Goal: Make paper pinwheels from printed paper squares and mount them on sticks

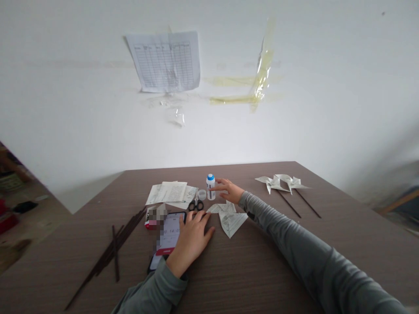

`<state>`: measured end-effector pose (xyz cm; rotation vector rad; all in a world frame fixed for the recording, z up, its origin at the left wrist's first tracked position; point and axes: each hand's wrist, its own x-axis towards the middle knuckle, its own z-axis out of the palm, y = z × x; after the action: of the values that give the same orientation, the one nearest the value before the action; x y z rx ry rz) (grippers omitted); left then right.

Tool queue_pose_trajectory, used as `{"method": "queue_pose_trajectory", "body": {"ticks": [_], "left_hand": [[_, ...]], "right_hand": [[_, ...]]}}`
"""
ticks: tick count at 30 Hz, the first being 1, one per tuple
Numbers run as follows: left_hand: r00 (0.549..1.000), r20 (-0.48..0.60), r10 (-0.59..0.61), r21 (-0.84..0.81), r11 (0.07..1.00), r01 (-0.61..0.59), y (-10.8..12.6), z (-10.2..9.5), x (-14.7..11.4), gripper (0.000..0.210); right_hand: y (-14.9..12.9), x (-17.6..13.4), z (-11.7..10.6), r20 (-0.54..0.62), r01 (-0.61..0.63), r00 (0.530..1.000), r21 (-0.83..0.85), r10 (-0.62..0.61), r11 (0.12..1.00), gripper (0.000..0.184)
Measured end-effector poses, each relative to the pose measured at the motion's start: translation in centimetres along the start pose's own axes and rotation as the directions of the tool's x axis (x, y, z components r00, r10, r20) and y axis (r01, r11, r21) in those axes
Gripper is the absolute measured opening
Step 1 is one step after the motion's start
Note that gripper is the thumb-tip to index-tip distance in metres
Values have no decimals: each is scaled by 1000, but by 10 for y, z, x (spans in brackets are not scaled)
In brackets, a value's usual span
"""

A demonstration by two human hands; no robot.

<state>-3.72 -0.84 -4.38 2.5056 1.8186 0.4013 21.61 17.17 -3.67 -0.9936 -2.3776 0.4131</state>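
My right hand [230,191] reaches to a small white bottle with a blue cap [211,195], which stands upright on the table. Its fingers are stretched apart at the bottle's right side, one across the front; whether they touch it I cannot tell. My left hand [193,235] lies palm down with spread fingers, beside a phone [172,231] showing a timer. Just beyond its fingertips are black-handled scissors [195,204] and a small clear round cap [202,194]. A partly folded paper pinwheel [231,220] of printed paper lies between my hands.
Two paper pinwheels on sticks [278,183] lie at the right. Printed paper sheets [172,192] are stacked at the back left. Nearer me are a small red-and-white box [151,218] and several dark thin sticks [114,244]. A white wall [229,139] stands behind the table [262,279].
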Motion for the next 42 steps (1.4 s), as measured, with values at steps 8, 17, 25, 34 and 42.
{"method": "queue_pose_trajectory", "body": {"ticks": [8,17,25,34,42], "left_hand": [[999,21,-38,9,999,37,5,-3,1,50],[1000,-12,21,15,1000,-21,-1,-4,0,52],[1000,5,11,-5,1000,-11,4,-2,0,57],[1000,-30,9,-9,1000,-10,11,-1,-1,55],[998,-64,6,28,1000,-4,17,4,0,54]], "right_hand": [[3,8,24,-26,-35,999,1,35,999,88],[9,-1,-6,-81,-17,997,43,21,999,79],[29,-23,-23,-202,-95,972,119,118,988,66],[40,-69,-45,-389,-145,902,142,190,979,61],[32,-95,-49,-567,-168,783,204,256,964,60]]}}
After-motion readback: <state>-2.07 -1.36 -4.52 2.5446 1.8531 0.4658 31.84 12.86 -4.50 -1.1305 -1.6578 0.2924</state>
